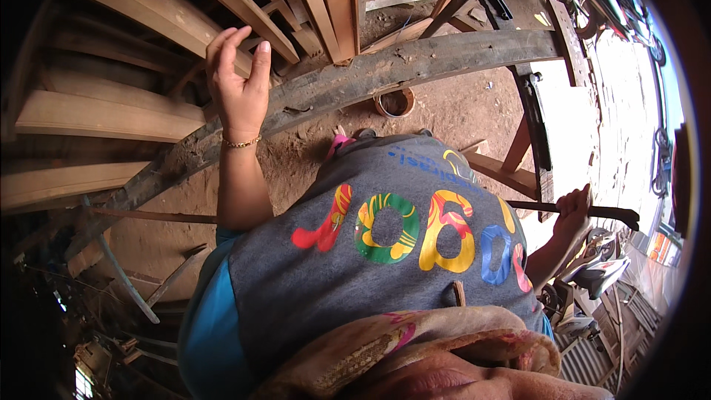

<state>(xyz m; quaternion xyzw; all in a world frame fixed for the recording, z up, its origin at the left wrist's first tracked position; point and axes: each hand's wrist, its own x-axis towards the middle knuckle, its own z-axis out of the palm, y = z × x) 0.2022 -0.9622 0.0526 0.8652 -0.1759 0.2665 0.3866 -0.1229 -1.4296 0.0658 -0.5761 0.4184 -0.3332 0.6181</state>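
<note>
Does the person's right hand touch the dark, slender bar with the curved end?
Touching. The head view shows the right hand with its fingers closed around the dark, slender bar.

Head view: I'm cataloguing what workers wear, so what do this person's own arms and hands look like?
Both hands are ungloved. The left hand has a thin gold-coloured chain bracelet at its wrist, and a bright blue sleeve ends near that elbow, leaving the forearm uncovered. The right hand shows no visible jewellery.
</note>
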